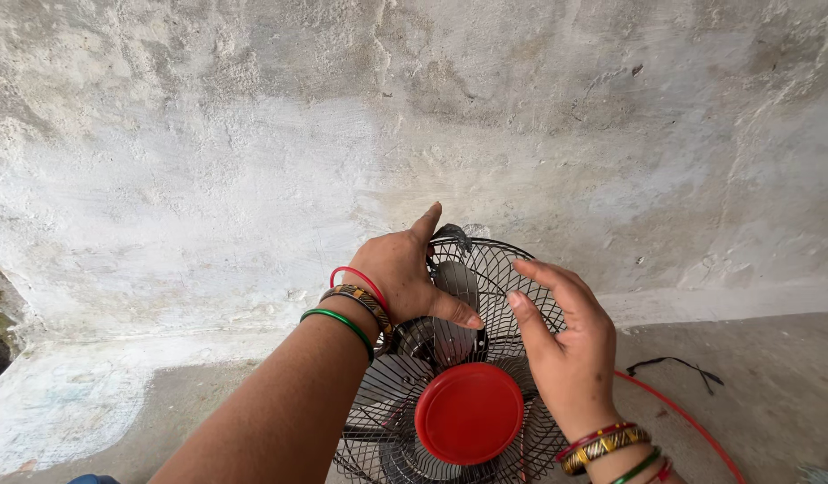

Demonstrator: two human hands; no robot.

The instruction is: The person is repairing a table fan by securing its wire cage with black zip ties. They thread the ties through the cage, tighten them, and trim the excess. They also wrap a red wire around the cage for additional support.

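Both hands working at the top of a fan's wire guard

The left hand (405,273) grips the upper rim of the fan guard (513,269), fingers clamped on the wire; the right hand (566,345) rests spread against the mesh above the red hub cap (469,413). The fan stands on the floor by the plastered wall (253,134); freeing the guard would call for feeling out its clip.

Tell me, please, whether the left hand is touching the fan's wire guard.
Touching. The head view shows the left hand pressed on the upper rim of the black wire guard, thumb lying across its wires and forefinger at the top edge, with no gap visible.
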